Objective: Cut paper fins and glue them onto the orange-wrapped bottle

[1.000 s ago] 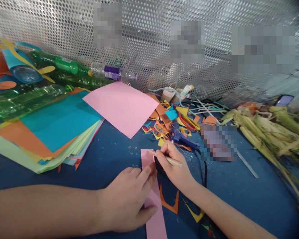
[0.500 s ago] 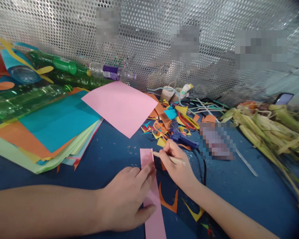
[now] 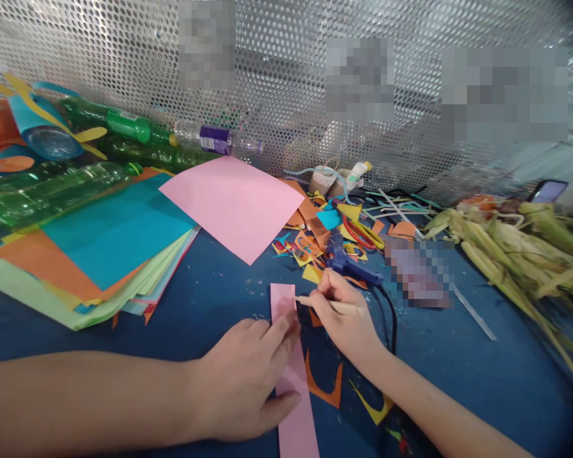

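Observation:
A narrow strip of pink paper (image 3: 293,407) lies lengthwise on the blue table. My left hand (image 3: 253,375) rests flat across it, fingers stretched out and thumb apart, pressing it down. In my right hand (image 3: 346,318) is a slim, pale wooden pencil (image 3: 308,301), pinched between thumb and fingers. Its tip meets the strip's right edge near the far end, just beyond my left fingertips. Orange (image 3: 332,394) and yellow paper offcuts (image 3: 377,413) lie right of the strip.
A large pink sheet (image 3: 233,200) lies ahead, beside stacked coloured paper (image 3: 114,235). Plastic bottles (image 3: 214,138) line the mesh wall. Further right are a blue glue gun (image 3: 353,267) with its cord, scissors (image 3: 363,234), paper scraps, a clear stick (image 3: 475,312) and corn husks (image 3: 487,248).
The pencil tip has slid slightly nearer along the strip's right edge. My left hand stays on the strip. The whole view has shifted a little.

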### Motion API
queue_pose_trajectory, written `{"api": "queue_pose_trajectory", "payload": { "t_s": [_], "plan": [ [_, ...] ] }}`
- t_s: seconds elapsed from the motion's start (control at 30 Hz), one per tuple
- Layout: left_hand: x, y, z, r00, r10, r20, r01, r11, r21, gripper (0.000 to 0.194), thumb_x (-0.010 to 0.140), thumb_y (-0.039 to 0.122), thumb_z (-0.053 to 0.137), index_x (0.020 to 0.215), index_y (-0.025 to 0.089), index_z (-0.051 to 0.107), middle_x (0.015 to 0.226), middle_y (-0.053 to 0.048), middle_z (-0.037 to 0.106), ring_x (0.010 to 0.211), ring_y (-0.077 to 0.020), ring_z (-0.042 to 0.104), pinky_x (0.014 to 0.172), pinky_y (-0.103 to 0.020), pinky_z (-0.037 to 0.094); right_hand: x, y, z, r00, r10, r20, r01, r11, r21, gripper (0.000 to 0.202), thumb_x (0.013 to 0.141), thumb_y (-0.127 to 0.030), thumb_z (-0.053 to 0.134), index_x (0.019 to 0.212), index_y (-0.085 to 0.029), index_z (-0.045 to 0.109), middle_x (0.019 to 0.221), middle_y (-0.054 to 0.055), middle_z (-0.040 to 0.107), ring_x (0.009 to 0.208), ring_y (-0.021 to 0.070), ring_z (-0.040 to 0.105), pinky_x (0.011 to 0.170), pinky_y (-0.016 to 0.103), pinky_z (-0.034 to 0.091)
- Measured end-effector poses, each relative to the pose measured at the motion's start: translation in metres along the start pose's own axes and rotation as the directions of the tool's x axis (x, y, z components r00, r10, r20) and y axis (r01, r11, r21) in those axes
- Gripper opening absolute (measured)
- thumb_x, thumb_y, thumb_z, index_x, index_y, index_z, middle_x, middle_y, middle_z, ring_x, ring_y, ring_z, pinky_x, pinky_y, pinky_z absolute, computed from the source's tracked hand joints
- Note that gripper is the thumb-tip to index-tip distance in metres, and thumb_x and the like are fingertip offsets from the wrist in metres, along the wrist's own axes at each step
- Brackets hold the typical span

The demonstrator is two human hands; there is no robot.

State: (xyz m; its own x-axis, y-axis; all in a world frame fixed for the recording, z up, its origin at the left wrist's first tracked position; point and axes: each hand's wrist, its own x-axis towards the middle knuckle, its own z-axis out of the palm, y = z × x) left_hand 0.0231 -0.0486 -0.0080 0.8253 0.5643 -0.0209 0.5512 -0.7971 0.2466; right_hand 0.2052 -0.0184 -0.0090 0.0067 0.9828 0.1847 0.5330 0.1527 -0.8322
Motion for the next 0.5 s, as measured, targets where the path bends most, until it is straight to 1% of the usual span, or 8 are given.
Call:
{"api": "queue_pose_trajectory", "payload": {
  "t_s": [0.13, 0.33, 0.5],
  "plan": [
    [-0.0001, -0.0003, -0.0005, 1.0, 0.006, -0.008, -0.006, 1.0, 0.006, 0.062, 0.084, 0.044, 0.036, 0.132, 0.005, 0.031, 0.132, -0.019, 0.039, 0.096, -0.0291, 0.053, 0.081, -0.042, 0.045, -0.0003, -0.0001, -0.0006, 1.0, 0.006, 0.003, -0.006, 1.0, 0.016, 0.024, 0.072, -0.015, 0.047, 0.058, -0.022, 0.029, 0.05, -0.008, 0.027, 0.044, 0.0085, 0.028, 0.043, 0.023, 0.025],
    [0.0005, -0.0004, -0.0021, 1.0, 0.008, -0.004, -0.008, 1.0, 0.007, 0.063, 0.083, 0.043, 0.037, 0.132, 0.005, 0.032, 0.133, -0.019, 0.038, 0.095, -0.0286, 0.053, 0.08, -0.043, 0.046, -0.0001, -0.0001, -0.001, 1.0, -0.002, -0.002, 0.002, 1.0, -0.012, 0.023, 0.07, -0.013, 0.046, 0.056, -0.022, 0.029, 0.049, -0.008, 0.028, 0.043, 0.008, 0.028, 0.043, 0.023, 0.025],
    [0.002, -0.0001, -0.003, 1.0, 0.0, -0.002, 0.0, 1.0, 0.009, 0.062, 0.083, 0.044, 0.037, 0.131, 0.005, 0.034, 0.132, -0.018, 0.04, 0.093, -0.0279, 0.054, 0.079, -0.042, 0.047, 0.0002, 0.0014, -0.0008, 1.0, -0.002, 0.005, 0.002, 1.0, 0.009, 0.022, 0.069, -0.014, 0.046, 0.056, -0.022, 0.03, 0.048, -0.008, 0.029, 0.043, 0.0078, 0.03, 0.042, 0.022, 0.026]
  ]
}}
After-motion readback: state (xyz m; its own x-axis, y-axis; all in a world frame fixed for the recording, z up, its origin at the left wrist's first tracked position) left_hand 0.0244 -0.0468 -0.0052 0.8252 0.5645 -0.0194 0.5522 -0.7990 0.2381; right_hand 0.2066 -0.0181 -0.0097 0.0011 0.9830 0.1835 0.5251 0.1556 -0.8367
